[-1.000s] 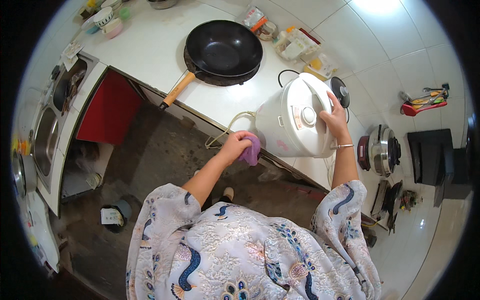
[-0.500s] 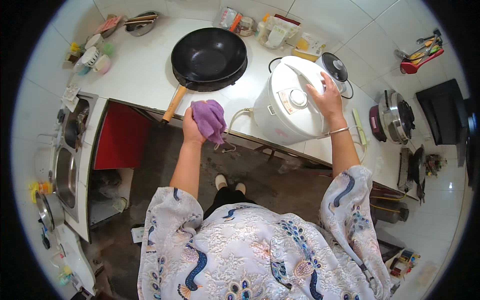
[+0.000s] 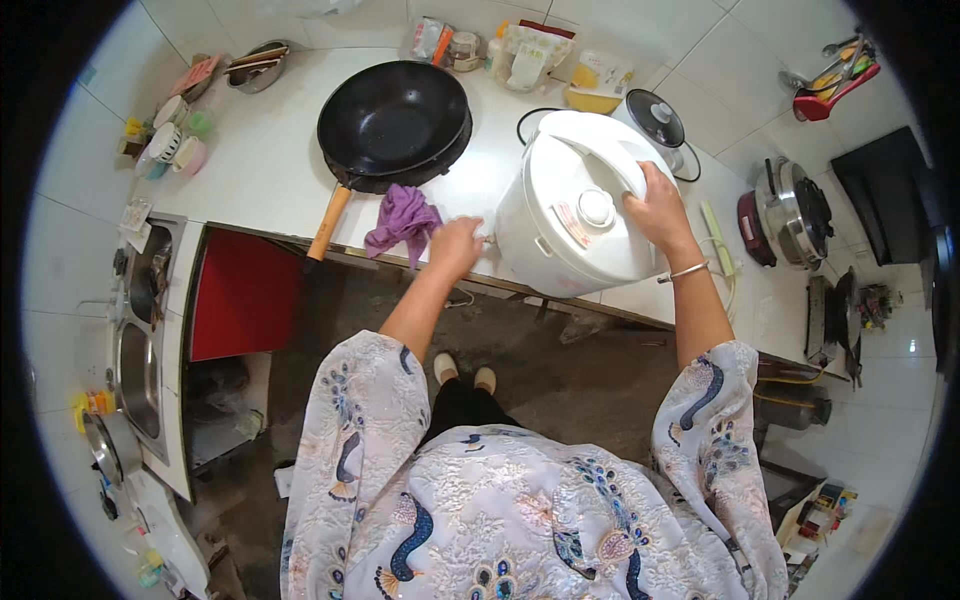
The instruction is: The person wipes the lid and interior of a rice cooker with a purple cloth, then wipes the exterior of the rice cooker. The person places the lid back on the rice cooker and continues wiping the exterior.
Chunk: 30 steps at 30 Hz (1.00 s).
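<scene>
A large white rice cooker [image 3: 570, 225] stands at the counter's front edge, its lid closed and a round knob on top. My right hand [image 3: 660, 210] is closed round the right part of its arched carrying handle [image 3: 598, 145]. At the cooker's left side, my left hand [image 3: 456, 247] is closed at the power cord [image 3: 460, 298], where its plug meets the body; the fingers mostly hide the plug. A crumpled purple cloth [image 3: 402, 222] lies on the counter just left of that hand, beside the wooden handle of a black wok [image 3: 395, 115].
Behind the cooker sit a small pot with a glass lid [image 3: 655, 118] and several food packages [image 3: 530, 58]. A green-handled thing [image 3: 716, 238] lies to the right. A double sink [image 3: 140, 370] is at the left, a pressure cooker [image 3: 795, 210] at the right.
My left hand has put the purple cloth down on the counter and moved right to the cooker's cord. My right hand has closed round the handle. The view has shifted slightly.
</scene>
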Tool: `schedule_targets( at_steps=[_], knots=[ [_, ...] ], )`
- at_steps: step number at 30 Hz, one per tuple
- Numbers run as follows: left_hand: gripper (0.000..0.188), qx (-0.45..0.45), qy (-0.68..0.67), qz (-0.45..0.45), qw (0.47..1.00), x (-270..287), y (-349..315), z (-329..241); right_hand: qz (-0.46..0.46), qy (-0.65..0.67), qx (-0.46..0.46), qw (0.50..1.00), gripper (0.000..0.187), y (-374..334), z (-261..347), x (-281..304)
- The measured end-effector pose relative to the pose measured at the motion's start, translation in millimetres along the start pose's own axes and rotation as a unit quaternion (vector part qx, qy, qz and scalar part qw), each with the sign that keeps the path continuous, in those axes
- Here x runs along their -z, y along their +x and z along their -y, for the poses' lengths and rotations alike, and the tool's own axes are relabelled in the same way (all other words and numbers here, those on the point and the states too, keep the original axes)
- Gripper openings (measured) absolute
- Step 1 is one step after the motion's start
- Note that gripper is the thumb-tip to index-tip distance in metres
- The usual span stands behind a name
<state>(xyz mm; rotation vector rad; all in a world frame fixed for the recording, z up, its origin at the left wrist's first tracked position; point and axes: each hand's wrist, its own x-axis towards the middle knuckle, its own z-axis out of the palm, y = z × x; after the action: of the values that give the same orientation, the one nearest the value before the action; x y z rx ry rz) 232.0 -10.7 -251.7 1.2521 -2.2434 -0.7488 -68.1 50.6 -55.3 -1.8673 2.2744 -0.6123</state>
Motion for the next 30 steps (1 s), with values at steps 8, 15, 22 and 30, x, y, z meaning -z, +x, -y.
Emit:
schedule_targets(
  at_steps=[8,15,22,30],
  knots=[
    [0.031,0.105,-0.170,0.184,0.962,-47.9,14.3,3.1,-0.027,-0.009,0.059,0.998,0.044,1.2,-7.6,3.4],
    [0.024,0.043,-0.047,0.142,0.988,-42.4,7.2,-13.3,-0.042,-0.073,0.010,0.996,0.047,0.1,0.6,-4.4],
    [0.024,-0.024,-0.017,0.118,0.993,-61.7,1.8,4.0,-0.085,-0.125,-0.069,0.986,0.044,-2.2,21.8,-6.6],
    [0.022,-0.098,0.005,0.172,0.980,-35.0,9.7,36.0,-0.071,-0.113,-0.089,0.987,0.046,-3.6,33.8,-8.0]
  ],
)
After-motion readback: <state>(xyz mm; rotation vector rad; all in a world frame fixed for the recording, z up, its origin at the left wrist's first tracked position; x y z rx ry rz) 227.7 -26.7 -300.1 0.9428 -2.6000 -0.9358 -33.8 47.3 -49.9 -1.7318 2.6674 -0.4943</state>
